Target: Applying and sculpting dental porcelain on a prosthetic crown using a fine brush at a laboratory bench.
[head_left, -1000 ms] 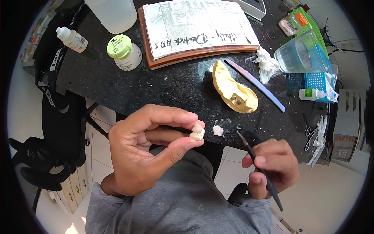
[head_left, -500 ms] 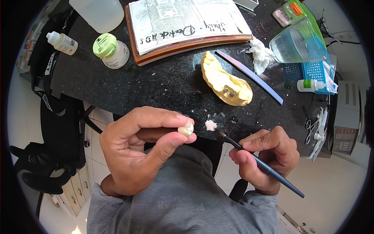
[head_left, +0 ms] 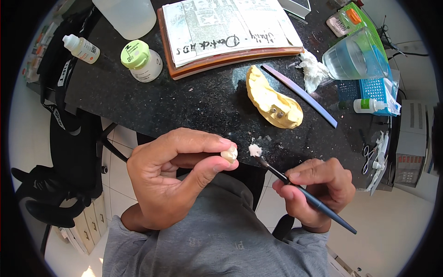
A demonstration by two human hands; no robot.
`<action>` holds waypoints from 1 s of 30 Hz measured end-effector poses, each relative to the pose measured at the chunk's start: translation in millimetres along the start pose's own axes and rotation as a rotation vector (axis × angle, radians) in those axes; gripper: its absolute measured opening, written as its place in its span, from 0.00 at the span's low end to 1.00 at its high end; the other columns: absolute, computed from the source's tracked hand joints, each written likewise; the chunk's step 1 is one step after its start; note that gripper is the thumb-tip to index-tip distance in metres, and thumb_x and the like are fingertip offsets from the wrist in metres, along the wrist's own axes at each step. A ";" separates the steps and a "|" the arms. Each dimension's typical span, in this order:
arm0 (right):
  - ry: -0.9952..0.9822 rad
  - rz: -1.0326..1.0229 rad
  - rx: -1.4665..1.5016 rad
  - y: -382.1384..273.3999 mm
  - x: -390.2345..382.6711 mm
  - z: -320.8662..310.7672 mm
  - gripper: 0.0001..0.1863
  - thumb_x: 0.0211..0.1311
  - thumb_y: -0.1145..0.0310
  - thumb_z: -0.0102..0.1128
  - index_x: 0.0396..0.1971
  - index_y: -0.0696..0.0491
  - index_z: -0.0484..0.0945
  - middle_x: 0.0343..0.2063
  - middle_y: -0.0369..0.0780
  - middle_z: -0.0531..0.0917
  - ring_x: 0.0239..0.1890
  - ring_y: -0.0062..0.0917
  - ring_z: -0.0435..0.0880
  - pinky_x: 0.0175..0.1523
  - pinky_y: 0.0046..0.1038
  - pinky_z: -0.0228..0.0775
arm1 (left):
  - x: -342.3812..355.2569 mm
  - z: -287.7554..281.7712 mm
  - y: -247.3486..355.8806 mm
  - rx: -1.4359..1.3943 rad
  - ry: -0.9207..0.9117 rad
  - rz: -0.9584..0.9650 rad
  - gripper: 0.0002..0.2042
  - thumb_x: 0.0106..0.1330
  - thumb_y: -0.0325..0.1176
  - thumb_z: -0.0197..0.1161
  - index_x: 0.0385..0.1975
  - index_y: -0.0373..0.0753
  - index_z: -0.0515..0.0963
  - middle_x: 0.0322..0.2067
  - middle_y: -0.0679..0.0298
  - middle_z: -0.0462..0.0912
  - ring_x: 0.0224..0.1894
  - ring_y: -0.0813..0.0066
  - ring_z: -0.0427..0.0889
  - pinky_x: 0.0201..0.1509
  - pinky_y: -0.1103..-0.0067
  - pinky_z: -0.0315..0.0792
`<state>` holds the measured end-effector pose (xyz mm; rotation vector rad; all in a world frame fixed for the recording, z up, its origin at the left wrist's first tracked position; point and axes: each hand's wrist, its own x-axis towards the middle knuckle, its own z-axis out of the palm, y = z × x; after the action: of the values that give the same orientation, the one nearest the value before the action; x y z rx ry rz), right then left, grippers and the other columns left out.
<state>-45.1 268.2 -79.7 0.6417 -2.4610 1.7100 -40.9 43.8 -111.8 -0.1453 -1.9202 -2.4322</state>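
Note:
My left hand (head_left: 168, 177) pinches a small tooth-coloured dental crown (head_left: 229, 154) between thumb and fingertips. A slim dark-handled brush (head_left: 314, 201) is held pen-like in my right hand (head_left: 318, 187). Its tip is at the lower edge of a small white lump of paste or powder (head_left: 254, 150) on the black speckled table; whether they touch I cannot tell. Farther back lies a yellow plaster dental model (head_left: 272, 99) with two small round metallic spots in it.
A blue-violet strip file (head_left: 302, 94) lies beside the model. Behind are a brown-framed board (head_left: 221, 32) with papers, a green-lidded jar (head_left: 140, 62), a dropper bottle (head_left: 82, 48), crumpled tissue (head_left: 313, 71) and a glass of water (head_left: 355, 55). Scissors (head_left: 368, 153) lie at the right edge.
The whole view has shifted slightly, table things appearing farther right. The brush tip now sits just below the white lump, whose outline looks smaller. Both hands keep their holds.

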 end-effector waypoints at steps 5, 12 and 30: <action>-0.086 -0.157 0.119 -1.2 0.3 -0.8 0.17 0.42 0.79 0.78 0.35 0.60 0.83 0.25 0.44 0.84 0.25 0.26 0.87 0.27 0.22 0.79 | 1.5 -0.4 2.2 0.071 -0.044 0.004 0.09 0.64 0.25 0.66 0.39 0.26 0.77 0.38 0.49 0.82 0.41 0.64 0.87 0.41 0.75 0.87; 0.032 -0.306 0.084 6.2 -2.8 21.7 0.16 0.42 0.79 0.77 0.33 0.58 0.81 0.25 0.44 0.84 0.25 0.28 0.86 0.26 0.22 0.79 | 1.7 -1.7 1.2 0.106 -0.068 0.040 0.09 0.63 0.23 0.66 0.39 0.25 0.77 0.38 0.48 0.82 0.39 0.66 0.87 0.42 0.74 0.87; 0.013 -0.305 -0.004 6.1 -0.4 22.9 0.15 0.43 0.79 0.77 0.33 0.58 0.81 0.24 0.44 0.84 0.24 0.26 0.86 0.25 0.21 0.79 | 2.2 -2.8 0.2 0.134 -0.081 0.057 0.08 0.63 0.22 0.66 0.39 0.25 0.77 0.37 0.47 0.82 0.37 0.67 0.87 0.41 0.75 0.86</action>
<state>-43.1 249.2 -93.8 0.9459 -2.2165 1.5854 -43.3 41.1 -112.0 -0.2944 -2.0740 -2.2869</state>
